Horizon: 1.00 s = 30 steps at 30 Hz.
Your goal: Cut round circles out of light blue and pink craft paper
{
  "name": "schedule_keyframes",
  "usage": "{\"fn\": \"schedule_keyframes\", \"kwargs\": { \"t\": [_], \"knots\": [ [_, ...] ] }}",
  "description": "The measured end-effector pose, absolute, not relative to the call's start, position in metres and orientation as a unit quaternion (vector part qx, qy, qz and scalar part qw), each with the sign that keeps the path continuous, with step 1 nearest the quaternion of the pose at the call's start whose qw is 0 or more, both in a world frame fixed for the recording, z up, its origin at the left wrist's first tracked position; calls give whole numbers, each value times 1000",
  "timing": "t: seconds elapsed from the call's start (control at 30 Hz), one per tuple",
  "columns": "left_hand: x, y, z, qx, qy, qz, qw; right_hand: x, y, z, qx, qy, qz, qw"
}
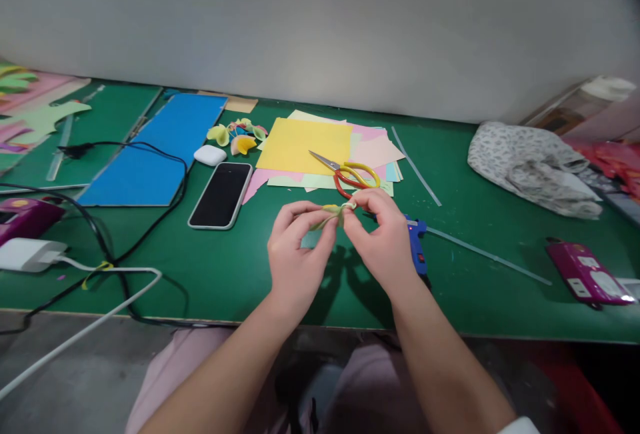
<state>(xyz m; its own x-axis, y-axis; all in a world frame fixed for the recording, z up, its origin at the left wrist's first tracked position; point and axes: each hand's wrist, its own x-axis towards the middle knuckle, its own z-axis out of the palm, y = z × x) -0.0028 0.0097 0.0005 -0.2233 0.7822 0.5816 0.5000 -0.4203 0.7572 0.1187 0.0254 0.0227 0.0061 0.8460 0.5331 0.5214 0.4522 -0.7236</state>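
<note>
Above the green table, my left hand (303,247) pinches one side of a small pale green and yellow paper piece (334,213). My right hand (381,241) is closed on its other end, where a curled pale edge shows by the fingertips. The fingers hide much of the piece. Just beyond my hands, scissors (345,173) with red and yellow handles lie on a stack of coloured paper (305,144), yellow sheet on top. A blue glue gun (417,244) lies partly behind my right hand, a clear glue stick (490,256) stretching from it.
To the left lie a phone (221,195), a white earbud case (210,155), small paper flowers (240,135) and a blue board (155,151) crossed by a black cable (150,234). On the right are a patterned cloth bundle (530,167), a purple device (587,271) and another glue stick (416,166).
</note>
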Motion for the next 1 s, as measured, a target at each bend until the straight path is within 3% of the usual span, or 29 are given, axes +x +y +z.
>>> {"fn": "schedule_keyframes", "kwargs": {
  "t": [0.27,0.73,1.0],
  "knots": [
    [0,8,-1,639,510,572,68,118,27,22,-495,-688,153,508],
    [-4,9,1,600,529,583,141,120,26,22,-481,-692,186,505],
    [-2,9,1,613,522,584,103,119,25,23,-491,-688,183,502]
  ]
}}
